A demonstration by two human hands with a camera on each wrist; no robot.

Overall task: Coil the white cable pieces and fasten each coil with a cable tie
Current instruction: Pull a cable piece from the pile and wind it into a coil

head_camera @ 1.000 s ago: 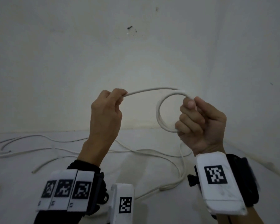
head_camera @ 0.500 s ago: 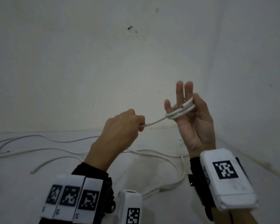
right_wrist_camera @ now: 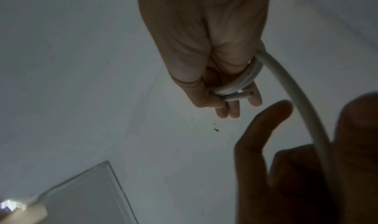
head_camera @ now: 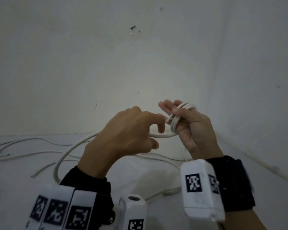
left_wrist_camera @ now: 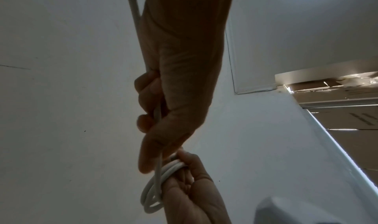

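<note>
Several loops of white cable [head_camera: 181,116] wrap the right hand [head_camera: 192,128], thumb pinning them against straight fingers [head_camera: 166,106]. Left hand [head_camera: 126,131] grips the trailing run in curled fingers; more cables [head_camera: 23,155] lie on the counter [head_camera: 10,183].

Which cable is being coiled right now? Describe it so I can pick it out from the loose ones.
Start at the right hand, raised before the white wall. The coil is wound round its fingers, with a cut end poking left. Unlike the loose cables lying flat below, this one runs in the air through the left hand.
</note>
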